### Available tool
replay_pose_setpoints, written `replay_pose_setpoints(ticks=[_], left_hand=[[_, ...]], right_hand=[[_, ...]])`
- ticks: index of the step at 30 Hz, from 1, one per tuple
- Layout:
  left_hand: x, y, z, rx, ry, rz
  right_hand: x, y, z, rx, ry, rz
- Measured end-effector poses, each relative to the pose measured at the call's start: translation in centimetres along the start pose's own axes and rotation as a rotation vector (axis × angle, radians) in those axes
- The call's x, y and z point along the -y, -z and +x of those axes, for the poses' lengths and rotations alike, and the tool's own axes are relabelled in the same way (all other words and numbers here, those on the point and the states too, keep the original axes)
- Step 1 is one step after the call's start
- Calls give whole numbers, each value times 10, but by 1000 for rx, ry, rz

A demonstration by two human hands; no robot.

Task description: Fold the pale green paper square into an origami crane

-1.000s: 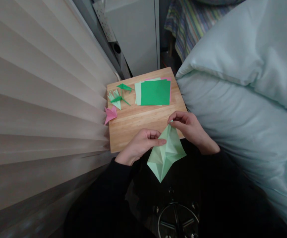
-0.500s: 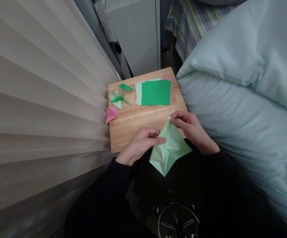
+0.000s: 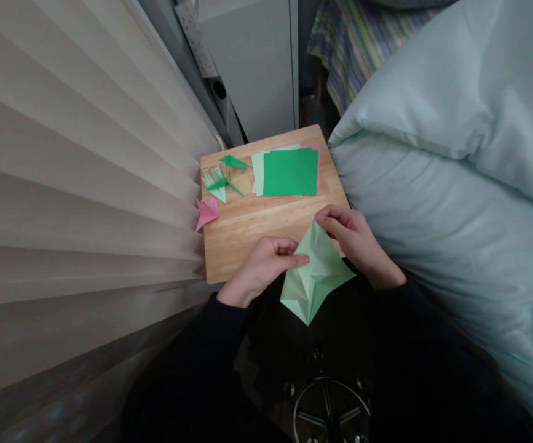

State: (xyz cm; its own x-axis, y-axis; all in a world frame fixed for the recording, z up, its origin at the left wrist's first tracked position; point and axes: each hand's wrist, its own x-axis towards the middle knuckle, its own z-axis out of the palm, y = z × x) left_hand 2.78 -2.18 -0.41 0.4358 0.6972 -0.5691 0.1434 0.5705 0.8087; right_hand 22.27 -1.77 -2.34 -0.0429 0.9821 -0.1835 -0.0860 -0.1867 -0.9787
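The pale green paper I hold is creased along several lines, partly open and roughly kite-shaped. From my view it overlaps the tabletop's near edge, one corner pointing toward me.

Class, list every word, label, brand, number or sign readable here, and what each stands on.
None can be read.
The held sheet, paper stack and cabinet show no lettering.
The specks on the white strip beside the cabinet are too small to make out.

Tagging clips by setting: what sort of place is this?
Probably a bedroom: pale bedding is heaped right of a small wooden table, and a pleated curtain hangs on the left.
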Motion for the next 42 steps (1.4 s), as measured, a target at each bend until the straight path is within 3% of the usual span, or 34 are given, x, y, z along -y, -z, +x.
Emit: replay_pose_setpoints(ticks=[4, 7, 13, 24, 36, 42], left_hand=[[0, -2, 1, -26, -58, 31], [-1, -2, 0, -6, -47, 12], [-1, -3, 0, -15, -71, 2], [3, -12, 5, -202, -101, -88], [1, -11, 5, -206, -141, -23], [4, -14, 6, -187, -136, -140]], right_hand=[[7, -1, -3, 117, -164, 55], [10, -1, -4, 102, -199, 69], [11, -2, -4, 82, -183, 75], [5, -4, -2, 121, -134, 121], [-1, -3, 1, 23, -39, 85], [0, -5, -1, 19, -22, 63]])
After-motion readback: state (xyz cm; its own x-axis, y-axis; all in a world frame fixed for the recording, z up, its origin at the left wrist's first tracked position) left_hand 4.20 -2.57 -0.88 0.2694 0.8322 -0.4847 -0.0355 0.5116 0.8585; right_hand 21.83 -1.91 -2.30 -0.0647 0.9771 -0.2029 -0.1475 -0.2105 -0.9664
